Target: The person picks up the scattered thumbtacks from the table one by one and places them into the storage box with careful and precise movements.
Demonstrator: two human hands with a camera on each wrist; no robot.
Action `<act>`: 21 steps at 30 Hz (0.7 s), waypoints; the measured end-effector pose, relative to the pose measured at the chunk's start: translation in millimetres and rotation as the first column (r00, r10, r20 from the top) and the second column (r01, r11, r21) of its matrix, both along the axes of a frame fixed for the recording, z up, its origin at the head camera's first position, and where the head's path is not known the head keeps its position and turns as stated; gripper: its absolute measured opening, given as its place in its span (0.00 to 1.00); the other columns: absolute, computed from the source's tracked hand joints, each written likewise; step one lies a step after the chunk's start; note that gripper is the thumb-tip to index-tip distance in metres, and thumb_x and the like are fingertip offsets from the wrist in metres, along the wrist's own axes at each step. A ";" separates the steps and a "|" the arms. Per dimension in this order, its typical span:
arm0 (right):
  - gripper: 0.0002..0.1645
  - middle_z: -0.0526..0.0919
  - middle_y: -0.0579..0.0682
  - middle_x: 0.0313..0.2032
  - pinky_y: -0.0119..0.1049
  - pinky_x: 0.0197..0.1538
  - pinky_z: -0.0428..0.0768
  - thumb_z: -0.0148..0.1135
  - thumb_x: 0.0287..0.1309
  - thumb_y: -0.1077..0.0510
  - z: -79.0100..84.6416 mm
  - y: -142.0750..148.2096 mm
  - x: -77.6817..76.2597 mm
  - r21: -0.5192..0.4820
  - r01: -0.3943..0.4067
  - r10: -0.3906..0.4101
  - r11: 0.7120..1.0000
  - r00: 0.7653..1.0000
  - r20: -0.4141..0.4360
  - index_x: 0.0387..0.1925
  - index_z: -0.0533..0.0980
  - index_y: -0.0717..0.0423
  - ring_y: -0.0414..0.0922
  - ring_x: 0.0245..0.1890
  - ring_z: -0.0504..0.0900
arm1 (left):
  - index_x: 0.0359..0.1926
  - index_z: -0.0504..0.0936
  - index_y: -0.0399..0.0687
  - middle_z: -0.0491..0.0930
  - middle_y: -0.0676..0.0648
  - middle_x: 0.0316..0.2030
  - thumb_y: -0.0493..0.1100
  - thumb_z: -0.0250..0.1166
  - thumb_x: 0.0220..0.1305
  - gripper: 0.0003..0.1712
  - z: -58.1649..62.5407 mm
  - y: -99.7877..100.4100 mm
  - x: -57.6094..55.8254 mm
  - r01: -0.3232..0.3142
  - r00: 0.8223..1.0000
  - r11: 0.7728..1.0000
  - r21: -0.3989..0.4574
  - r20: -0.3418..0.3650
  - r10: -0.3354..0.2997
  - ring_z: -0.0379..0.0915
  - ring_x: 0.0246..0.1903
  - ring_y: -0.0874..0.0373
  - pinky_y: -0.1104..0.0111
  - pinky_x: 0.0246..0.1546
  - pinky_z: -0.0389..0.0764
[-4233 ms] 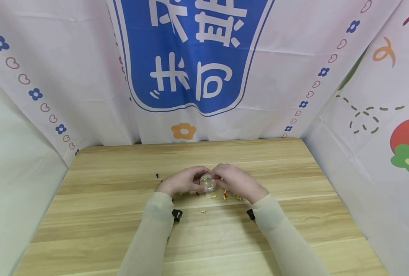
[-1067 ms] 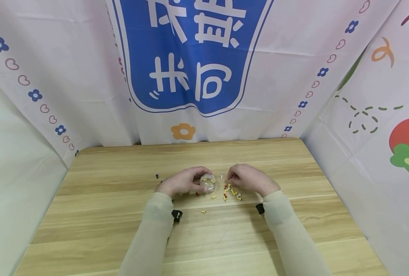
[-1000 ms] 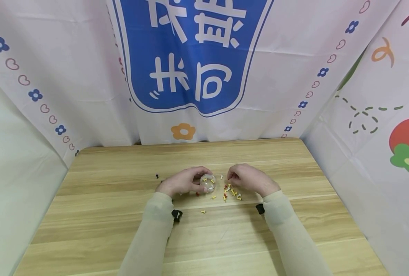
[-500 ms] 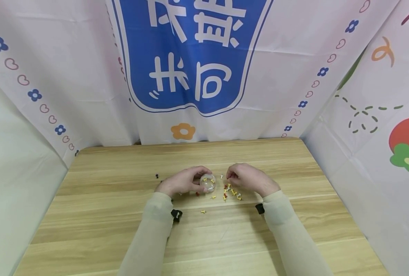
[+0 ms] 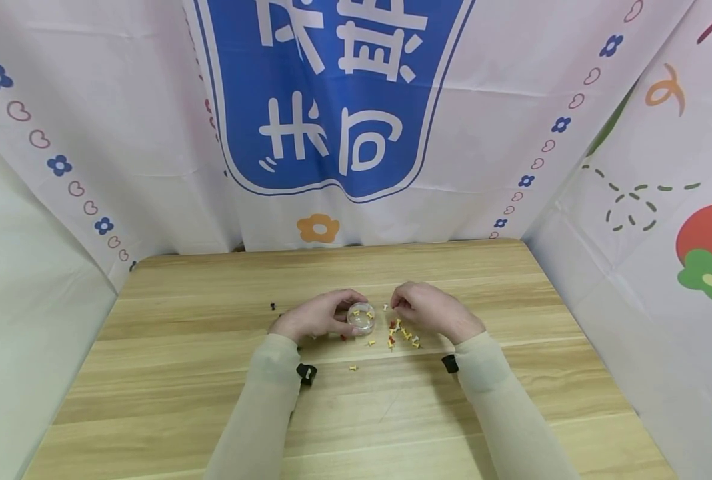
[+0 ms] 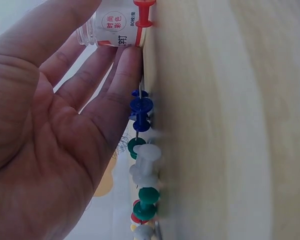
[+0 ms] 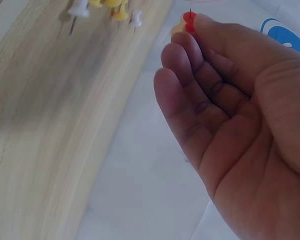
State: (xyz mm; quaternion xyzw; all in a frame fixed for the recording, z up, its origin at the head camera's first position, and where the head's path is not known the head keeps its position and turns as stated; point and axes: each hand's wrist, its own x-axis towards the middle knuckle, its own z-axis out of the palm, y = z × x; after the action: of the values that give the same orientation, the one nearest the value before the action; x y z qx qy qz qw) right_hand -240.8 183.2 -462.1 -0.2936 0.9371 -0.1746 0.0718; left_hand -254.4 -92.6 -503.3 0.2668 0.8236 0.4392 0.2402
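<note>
My left hand holds a small clear round jar, thumb on one side and fingers on the other. Two yellow push pins show inside it from above. In the left wrist view the jar has a white label with red print. Between thumb and fingertip my right hand pinches a red push pin, its point upward in the right wrist view. This hand is above the table, just right of the jar. Between jar and hand lies a white push pin.
Several yellow, red and white push pins lie in a loose cluster below my right hand, including a yellow one. A lone yellow pin lies nearer me. Blue, green and white pins lie beside my left hand. A printed cloth hangs behind.
My right hand went from the jar to the pin cluster on the right, and has now shifted slightly back left with the red push pin. A second yellow pin appeared in the jar.
</note>
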 end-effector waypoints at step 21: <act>0.06 0.84 0.42 0.40 0.35 0.45 0.81 0.68 0.67 0.58 -9.4 -34.8 8.9 -0.021 -0.018 0.014 1.000 0.986 -0.167 0.44 0.84 0.50 0.37 0.38 0.80 | 0.69 0.75 0.55 0.77 0.52 0.63 0.44 0.76 0.61 0.36 1.6 -1.2 0.1 0.007 0.999 1.000 -0.025 -0.050 -0.008 0.72 0.62 0.58 0.59 0.64 0.73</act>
State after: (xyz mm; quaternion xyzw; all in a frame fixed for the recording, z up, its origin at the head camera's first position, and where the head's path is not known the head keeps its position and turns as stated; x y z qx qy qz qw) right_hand -231.9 148.4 -471.5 -0.3156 0.9354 -0.1591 -0.0088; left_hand -254.3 -93.9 -501.7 0.2778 0.8337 0.4212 0.2243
